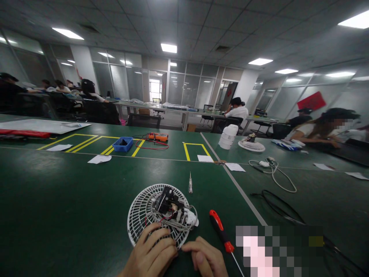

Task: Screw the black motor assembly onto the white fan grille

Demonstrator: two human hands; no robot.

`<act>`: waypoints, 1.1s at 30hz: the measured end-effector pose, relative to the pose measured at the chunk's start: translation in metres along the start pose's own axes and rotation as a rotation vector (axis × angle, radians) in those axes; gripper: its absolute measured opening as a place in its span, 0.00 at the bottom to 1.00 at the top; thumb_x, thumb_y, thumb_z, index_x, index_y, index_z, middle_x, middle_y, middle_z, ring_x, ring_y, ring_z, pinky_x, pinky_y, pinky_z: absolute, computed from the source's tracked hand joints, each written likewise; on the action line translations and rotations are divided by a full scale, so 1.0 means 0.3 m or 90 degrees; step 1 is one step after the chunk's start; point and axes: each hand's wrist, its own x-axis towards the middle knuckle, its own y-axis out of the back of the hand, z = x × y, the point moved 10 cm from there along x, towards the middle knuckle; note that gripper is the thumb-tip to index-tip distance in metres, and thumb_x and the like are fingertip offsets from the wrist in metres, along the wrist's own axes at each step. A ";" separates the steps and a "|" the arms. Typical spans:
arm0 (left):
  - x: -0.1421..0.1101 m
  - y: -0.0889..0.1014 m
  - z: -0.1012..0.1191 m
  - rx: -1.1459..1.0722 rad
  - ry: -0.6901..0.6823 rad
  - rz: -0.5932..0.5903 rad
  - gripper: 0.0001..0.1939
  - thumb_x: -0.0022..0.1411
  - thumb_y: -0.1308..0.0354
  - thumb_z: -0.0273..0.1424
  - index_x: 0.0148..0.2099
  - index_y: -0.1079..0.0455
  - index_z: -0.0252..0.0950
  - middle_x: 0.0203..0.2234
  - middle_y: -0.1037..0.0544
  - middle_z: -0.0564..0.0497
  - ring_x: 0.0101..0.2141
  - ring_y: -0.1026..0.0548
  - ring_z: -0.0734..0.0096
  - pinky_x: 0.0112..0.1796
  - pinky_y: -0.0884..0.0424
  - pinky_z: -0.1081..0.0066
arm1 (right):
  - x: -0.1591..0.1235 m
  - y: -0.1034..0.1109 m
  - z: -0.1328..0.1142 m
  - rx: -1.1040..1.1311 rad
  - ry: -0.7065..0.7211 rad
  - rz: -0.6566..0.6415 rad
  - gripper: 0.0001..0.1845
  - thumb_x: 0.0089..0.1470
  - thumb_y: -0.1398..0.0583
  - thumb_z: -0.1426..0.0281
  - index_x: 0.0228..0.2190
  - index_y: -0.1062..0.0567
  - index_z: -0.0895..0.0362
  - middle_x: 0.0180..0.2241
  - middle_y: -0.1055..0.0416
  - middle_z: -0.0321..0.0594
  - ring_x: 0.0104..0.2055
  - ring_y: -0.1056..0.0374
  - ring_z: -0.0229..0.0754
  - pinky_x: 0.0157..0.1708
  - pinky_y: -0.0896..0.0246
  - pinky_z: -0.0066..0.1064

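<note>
A round white fan grille (138, 207) lies on the green table in front of me. On it sits a black motor unit (166, 200) with grey cable, thin red wires and a white plastic part (190, 217). My left hand (157, 248) curls over the grille's near edge, its thumb hidden below. At the near right rim is my right hand (205, 256), index finger stretched out to the edge, the other fingers bent and holding nothing visible. A red-and-black screwdriver (220, 229) lies right of that hand. Beyond the grille lies a small clear-handled screwdriver (190, 185).
Farther back are a blue tray (123, 144), an orange multimeter (158, 137), a stack of white tubs (228, 137) and another grille (251, 145). Cables (276, 173) lie to the right. A person (319, 127) sits at the right side; a blurred mosaic covers the lower right.
</note>
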 end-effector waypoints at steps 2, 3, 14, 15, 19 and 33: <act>0.004 -0.001 -0.006 -0.011 0.012 -0.003 0.08 0.67 0.47 0.21 0.40 0.27 0.35 0.31 0.18 0.53 0.39 0.21 0.72 0.55 0.31 0.67 | 0.008 0.065 -0.005 -0.048 -0.011 0.066 0.24 0.70 0.54 0.59 0.36 0.21 0.50 0.21 0.34 0.34 0.24 0.34 0.42 0.26 0.40 0.32; 0.002 -0.004 -0.008 -0.016 0.015 -0.009 0.08 0.67 0.47 0.21 0.40 0.28 0.35 0.31 0.18 0.53 0.39 0.21 0.72 0.56 0.31 0.67 | 0.007 0.115 -0.004 -0.088 -0.023 0.127 0.25 0.70 0.56 0.61 0.32 0.22 0.50 0.21 0.36 0.34 0.23 0.36 0.42 0.25 0.41 0.33; -0.068 -0.015 -0.046 -0.053 0.049 0.000 0.14 0.74 0.58 0.29 0.39 0.33 0.39 0.35 0.18 0.51 0.46 0.23 0.70 0.59 0.36 0.64 | -0.012 0.200 0.164 -0.714 -0.182 0.096 0.23 0.63 0.49 0.64 0.57 0.30 0.54 0.53 0.28 0.60 0.57 0.35 0.68 0.47 0.46 0.63; -0.067 -0.014 -0.048 -0.055 0.052 -0.004 0.14 0.74 0.58 0.29 0.38 0.33 0.39 0.35 0.18 0.51 0.46 0.23 0.70 0.59 0.36 0.64 | -0.016 0.183 0.173 -0.712 -0.188 0.072 0.25 0.63 0.50 0.66 0.59 0.31 0.54 0.52 0.27 0.59 0.55 0.33 0.66 0.46 0.45 0.62; -0.047 -0.006 -0.048 -0.045 0.056 -0.015 0.18 0.75 0.62 0.30 0.36 0.34 0.39 0.31 0.19 0.52 0.42 0.23 0.71 0.58 0.36 0.65 | -0.008 0.141 0.164 -0.683 -0.230 0.007 0.26 0.60 0.49 0.73 0.59 0.30 0.50 0.51 0.26 0.53 0.51 0.31 0.61 0.45 0.43 0.54; -0.029 0.006 -0.043 -0.060 0.059 -0.018 0.15 0.75 0.60 0.27 0.37 0.34 0.38 0.29 0.22 0.54 0.38 0.25 0.72 0.58 0.39 0.67 | -0.043 0.220 0.259 -0.110 -0.467 0.116 0.32 0.53 0.40 0.54 0.57 0.28 0.55 0.30 0.27 0.38 0.28 0.31 0.47 0.30 0.37 0.39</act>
